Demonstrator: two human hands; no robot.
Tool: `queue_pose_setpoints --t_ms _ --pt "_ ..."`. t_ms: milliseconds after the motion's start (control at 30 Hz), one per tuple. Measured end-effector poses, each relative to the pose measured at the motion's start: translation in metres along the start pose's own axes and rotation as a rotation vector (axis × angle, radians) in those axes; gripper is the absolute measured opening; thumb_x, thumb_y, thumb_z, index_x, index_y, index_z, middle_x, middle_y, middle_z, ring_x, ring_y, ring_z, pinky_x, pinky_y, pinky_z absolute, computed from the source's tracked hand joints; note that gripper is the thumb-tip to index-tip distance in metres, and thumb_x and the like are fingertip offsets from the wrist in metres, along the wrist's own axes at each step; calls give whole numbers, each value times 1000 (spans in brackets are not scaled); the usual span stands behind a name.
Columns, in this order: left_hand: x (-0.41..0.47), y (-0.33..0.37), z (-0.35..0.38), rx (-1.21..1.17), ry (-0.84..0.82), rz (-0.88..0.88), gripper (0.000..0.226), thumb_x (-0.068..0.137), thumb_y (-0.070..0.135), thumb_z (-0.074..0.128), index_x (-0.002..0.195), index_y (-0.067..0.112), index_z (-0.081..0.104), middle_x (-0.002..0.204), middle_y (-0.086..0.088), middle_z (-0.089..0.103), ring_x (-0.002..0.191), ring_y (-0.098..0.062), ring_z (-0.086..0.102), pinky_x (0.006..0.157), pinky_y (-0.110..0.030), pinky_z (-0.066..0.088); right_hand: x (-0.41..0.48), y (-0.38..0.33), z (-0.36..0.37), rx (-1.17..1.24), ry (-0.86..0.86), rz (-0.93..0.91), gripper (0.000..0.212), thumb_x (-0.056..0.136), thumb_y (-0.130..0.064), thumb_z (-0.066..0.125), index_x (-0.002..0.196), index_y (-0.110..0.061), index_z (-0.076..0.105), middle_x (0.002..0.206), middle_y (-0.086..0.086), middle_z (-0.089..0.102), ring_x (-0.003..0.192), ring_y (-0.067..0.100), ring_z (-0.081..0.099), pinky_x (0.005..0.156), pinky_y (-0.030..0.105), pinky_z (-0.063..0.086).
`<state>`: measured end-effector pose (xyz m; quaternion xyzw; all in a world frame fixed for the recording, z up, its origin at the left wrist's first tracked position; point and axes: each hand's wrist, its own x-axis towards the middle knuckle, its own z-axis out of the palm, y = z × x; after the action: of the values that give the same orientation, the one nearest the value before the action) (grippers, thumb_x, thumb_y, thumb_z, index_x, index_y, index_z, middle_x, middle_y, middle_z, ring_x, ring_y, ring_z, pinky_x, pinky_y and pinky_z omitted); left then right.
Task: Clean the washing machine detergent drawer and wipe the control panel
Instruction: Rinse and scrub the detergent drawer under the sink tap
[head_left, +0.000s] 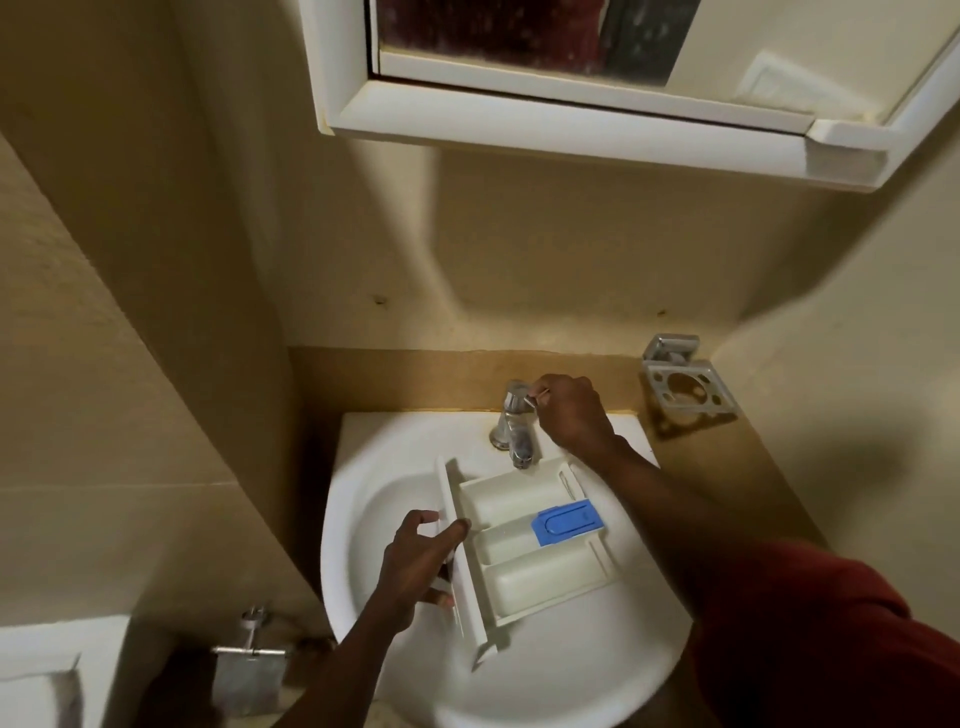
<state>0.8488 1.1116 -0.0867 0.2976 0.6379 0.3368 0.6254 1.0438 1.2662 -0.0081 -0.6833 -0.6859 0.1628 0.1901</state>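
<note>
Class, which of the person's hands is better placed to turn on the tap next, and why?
The right hand: its fingers pinch the tap lever, while the left hand holds the detergent drawer over the sink.

Beige walls (156, 260), white mirrored cabinet (571, 119)

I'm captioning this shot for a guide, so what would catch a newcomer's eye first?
The white detergent drawer with its bright blue flap stands out, held over the sink by the left hand gripping its front panel. Just behind it, the right hand holds the handle of the chrome faucet. A white mirrored cabinet hangs above.
</note>
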Motion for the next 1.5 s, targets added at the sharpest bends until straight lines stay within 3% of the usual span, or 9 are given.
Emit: queue_pose_setpoints --t_ms 267,400,533,733,833,933,1033,1267,1500 --pt "-6 1 1 -25 26 24 47 72 46 74 112 25 58 95 -15 71 76 -31 72 59 -47 61 -54 31 5 347 239 86 19 82 3 58 92 -11 67 83 -5 66 78 13 61 69 16 47" --pt "-5 2 5 -27 28 10 52 67 50 75 111 27 58 95 -14 72 74 -29 71 54 -39 58 -82 56 34 215 -40 132 28 83 4 51 80 -16 70 81 -2 71 74 13 65 69 16 51" --pt "-4 0 14 14 54 18 44 75 43 77 111 29 56 83 -9 69 72 -25 68 53 -36 58 -65 54 52 -122 -406 199 28 89 -11 48 109 -11 67 113 10 65 108 28 63 87 29 48" --pt "-11 -11 9 -43 85 -40 43 74 48 70 108 23 58 90 -14 72 69 -29 71 54 -39 58 -60 14 83 -413 -390 -99 27 83 -24 68 92 1 71 94 23 69 89 34 68 75 30 53" --pt "-6 -12 1 -43 82 -49 42 76 48 69 106 19 58 87 -13 72 66 -29 71 54 -39 56 -66 7 95 -432 -536 -94 34 96 -19 41 111 0 65 115 20 65 108 36 61 83 31 49" --pt "-7 -7 12 -11 76 -41 40 73 45 70 104 24 56 86 -14 71 64 -27 69 53 -39 57 -70 -3 102 -324 -636 -175 34 95 -22 43 112 -2 64 116 18 65 107 36 61 88 39 48" --pt "-8 -6 15 -17 76 -40 36 79 41 70 106 22 56 86 -13 70 64 -27 69 53 -37 56 -64 3 92 -207 -708 -104 29 87 -27 52 100 -9 70 105 11 69 96 28 64 78 32 47" --pt "-9 -2 13 -26 28 -40 34 81 37 69 109 23 54 90 -13 69 66 -25 68 56 -38 57 -41 36 69 -266 -391 235 35 93 -28 47 114 -5 63 118 13 65 113 30 60 94 33 46" --pt "-8 5 12 18 15 -31 33 83 35 69 109 27 50 94 -16 69 71 -25 69 56 -40 59 -59 -10 99 -140 -785 124 33 92 -24 46 111 -3 64 114 17 64 109 34 60 88 33 48"
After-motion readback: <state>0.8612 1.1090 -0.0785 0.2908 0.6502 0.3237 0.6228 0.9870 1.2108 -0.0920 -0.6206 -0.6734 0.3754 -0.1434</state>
